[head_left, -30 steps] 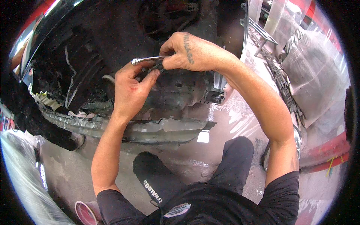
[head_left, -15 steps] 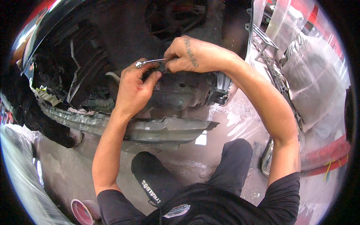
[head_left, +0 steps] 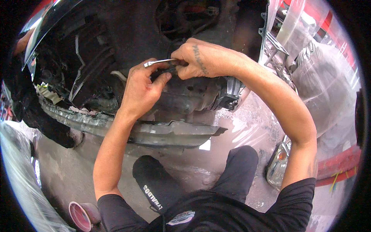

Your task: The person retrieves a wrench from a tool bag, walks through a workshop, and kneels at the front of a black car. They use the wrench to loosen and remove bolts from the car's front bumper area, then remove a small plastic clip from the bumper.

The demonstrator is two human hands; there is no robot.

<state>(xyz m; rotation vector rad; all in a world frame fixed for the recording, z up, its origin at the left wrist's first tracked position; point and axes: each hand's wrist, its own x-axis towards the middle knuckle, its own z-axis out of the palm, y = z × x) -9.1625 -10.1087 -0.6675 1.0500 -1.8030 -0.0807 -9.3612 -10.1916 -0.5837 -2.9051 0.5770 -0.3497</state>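
Up against the dark stripped front end of a car (head_left: 127, 38), both my hands meet at one spot. My right hand (head_left: 199, 60) is closed around the end of a slim chrome wrench (head_left: 159, 62), its fingers curled under. The wrench's head points left, lying above the fingers of my left hand (head_left: 142, 87). That left hand has thumb and fingers pinched round a small dark part (head_left: 167, 71), mostly hidden between the hands; I cannot make out its kind. Whatever the right fingertips touch is out of sight.
Below my hands runs a torn grey lower panel (head_left: 170, 133) with a jagged right end. A headlight (head_left: 276, 164) lies on the floor by my right arm. Plastic sheeting (head_left: 322, 77) drapes something at right. A pink-lined tub (head_left: 81, 216) stands lower left. Another person's dark-clad leg (head_left: 58, 133) is at left.
The wrench has turned a little in my grip, its head now showing edge-on. Both hands stay at the same spot; the whole view has shifted slightly, revealing more of the headlight.
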